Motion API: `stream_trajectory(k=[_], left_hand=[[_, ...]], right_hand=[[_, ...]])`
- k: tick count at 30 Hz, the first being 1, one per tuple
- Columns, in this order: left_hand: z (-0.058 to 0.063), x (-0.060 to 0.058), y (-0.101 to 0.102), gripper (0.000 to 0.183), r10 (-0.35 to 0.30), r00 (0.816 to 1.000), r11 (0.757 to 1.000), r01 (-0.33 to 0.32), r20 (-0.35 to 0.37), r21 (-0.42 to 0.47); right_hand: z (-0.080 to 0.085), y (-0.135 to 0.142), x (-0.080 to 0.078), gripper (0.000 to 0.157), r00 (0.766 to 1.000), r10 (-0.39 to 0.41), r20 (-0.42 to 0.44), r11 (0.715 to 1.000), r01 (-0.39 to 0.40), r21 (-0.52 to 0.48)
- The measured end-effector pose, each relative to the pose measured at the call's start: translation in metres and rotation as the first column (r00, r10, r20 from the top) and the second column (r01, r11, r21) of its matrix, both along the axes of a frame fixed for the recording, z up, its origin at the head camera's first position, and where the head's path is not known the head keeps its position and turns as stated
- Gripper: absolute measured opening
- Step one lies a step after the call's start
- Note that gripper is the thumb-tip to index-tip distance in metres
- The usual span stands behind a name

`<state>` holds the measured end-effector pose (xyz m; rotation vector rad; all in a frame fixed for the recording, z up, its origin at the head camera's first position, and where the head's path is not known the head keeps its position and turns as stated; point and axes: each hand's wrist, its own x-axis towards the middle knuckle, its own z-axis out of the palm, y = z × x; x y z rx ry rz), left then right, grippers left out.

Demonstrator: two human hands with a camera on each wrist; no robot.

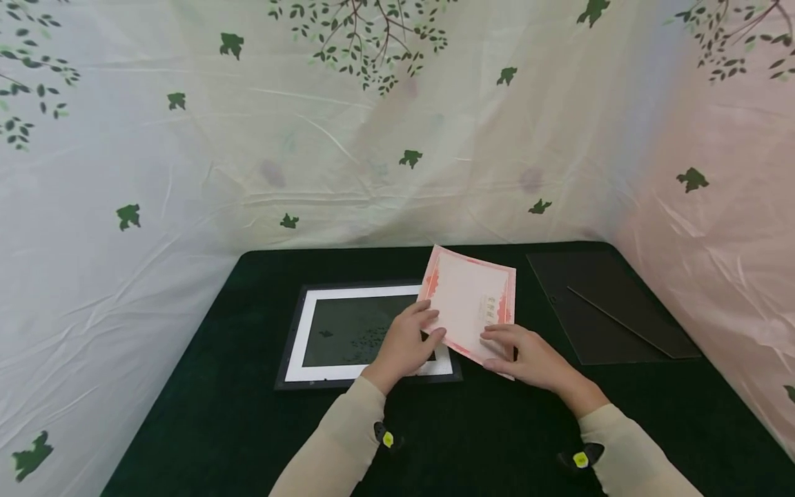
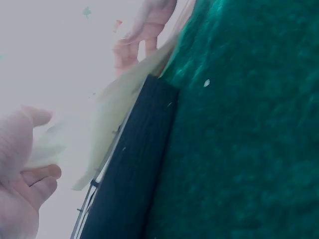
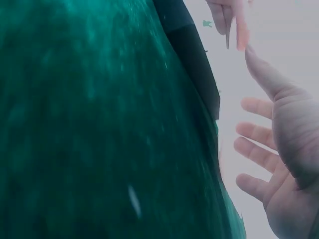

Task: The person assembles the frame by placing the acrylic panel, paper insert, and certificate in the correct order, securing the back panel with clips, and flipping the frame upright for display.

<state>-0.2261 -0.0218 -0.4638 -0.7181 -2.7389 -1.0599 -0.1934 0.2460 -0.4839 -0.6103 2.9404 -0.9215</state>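
Observation:
A pink-bordered certificate sheet with a line of printed characters is tilted above the right part of a dark picture frame. My left hand holds the sheet at its lower left edge, with the paper between thumb and fingers in the left wrist view. Over the lower right corner lies my right hand, its fingers spread and touching the sheet. The picture frame lies flat, with a white mat around a dark, reflecting middle. Small metal tabs stand along its edge.
On the right of the dark green table lies a thin black backing board, with a slim rod or strip across it. A pale curtain with leaf prints surrounds the table at the back and sides.

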Motion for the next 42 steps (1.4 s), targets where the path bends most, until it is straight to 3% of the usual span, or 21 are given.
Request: stream_trajectory(k=[7,14,23,28,35,42], left_hand=[[-0.001,-0.011,-0.011,0.036,0.184,0.981,0.971,-0.19,0.057,0.146],[0.0,-0.017,-0.021,0.036,0.233,0.969,0.952,-0.244,0.081,0.183],[0.005,-0.02,-0.027,0.039,0.207,0.977,0.945,-0.213,0.047,0.25],[0.017,-0.017,-0.031,0.041,0.194,0.981,0.931,-0.181,-0.01,0.316],[0.033,-0.012,-0.039,0.043,0.128,0.987,0.926,-0.085,-0.095,0.367],[0.048,-0.009,-0.051,0.041,0.107,0.971,0.911,-0.01,-0.213,0.412]], right_hand=[[-0.002,-0.02,-0.008,0.059,0.999,0.035,-0.023,0.999,-0.035,-0.022],[0.003,-0.04,-0.026,0.059,1.0,0.02,-0.001,0.994,-0.02,-0.105],[0.018,-0.067,-0.038,0.051,0.999,0.042,-0.003,0.964,-0.041,-0.263],[0.027,-0.07,-0.036,0.051,0.999,0.032,-0.037,0.966,-0.041,-0.254],[0.042,-0.066,-0.031,0.053,0.995,-0.038,-0.087,0.972,0.016,-0.235],[0.055,-0.057,-0.027,0.053,0.986,-0.042,-0.161,0.961,-0.005,-0.276]])
